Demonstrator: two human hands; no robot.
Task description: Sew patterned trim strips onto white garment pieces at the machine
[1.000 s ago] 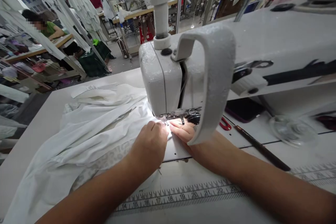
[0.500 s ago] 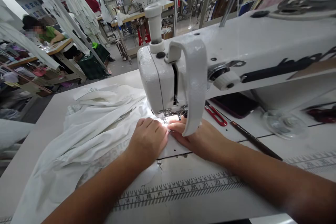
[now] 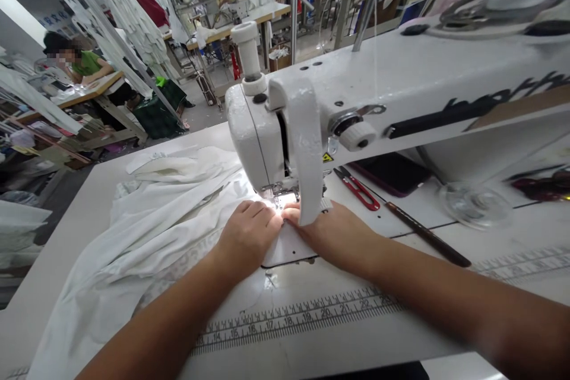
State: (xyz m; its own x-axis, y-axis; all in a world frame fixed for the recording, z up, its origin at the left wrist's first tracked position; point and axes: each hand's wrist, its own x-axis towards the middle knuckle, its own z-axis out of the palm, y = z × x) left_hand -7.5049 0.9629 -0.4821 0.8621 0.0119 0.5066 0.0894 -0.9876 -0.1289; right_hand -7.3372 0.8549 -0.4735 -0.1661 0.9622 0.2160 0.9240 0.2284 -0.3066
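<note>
Spreading white cloth (image 3: 169, 214) under the presser foot (image 3: 276, 190), left hand (image 3: 247, 236) and right hand (image 3: 327, 231) lying open on either side of it, any pinch unclear in the glare, hands closer together than a moment before

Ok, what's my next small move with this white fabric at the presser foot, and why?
Probably smooth the fabric flat toward the presser foot: your left hand and right hand sit just in front of it, and folds bunch up on the left.

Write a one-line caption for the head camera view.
Left hand and right hand rest on white cloth at a sewing machine.
</note>
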